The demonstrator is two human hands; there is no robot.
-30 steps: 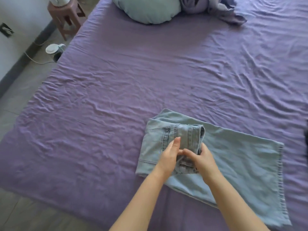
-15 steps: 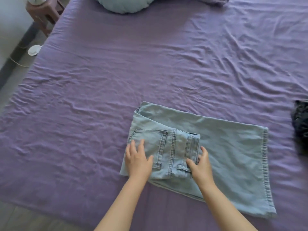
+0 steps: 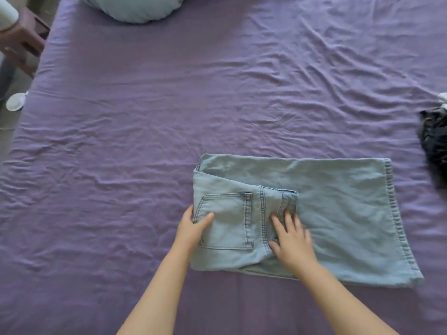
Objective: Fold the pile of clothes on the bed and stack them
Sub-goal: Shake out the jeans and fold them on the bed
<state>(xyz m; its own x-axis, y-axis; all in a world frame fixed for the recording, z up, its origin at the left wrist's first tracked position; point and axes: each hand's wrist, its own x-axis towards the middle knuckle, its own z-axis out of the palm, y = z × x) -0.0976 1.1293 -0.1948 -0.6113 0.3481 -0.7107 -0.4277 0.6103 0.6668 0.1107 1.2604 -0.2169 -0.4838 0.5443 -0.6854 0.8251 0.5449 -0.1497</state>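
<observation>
Light blue jeans (image 3: 338, 213) lie partly folded on the purple bed sheet (image 3: 169, 117), the waist part with a back pocket laid over the wide legs. My left hand (image 3: 191, 228) grips the folded left edge of the jeans, thumb on top by the pocket. My right hand (image 3: 290, 240) rests flat with fingers spread on the waistband area, pressing the denim down. A dark crumpled garment (image 3: 434, 139) lies at the right edge of the bed.
A pale blue pillow (image 3: 135, 8) sits at the head of the bed. Left of the bed stand a brown wooden stool (image 3: 21, 44) and a small white round object (image 3: 15, 101) on the floor. A bit of white cloth (image 3: 443, 99) shows at far right.
The waist part was set down and flattened on the legs. My left hand slid to the fold's left edge and took hold of it; my right hand moved onto the waistband.
</observation>
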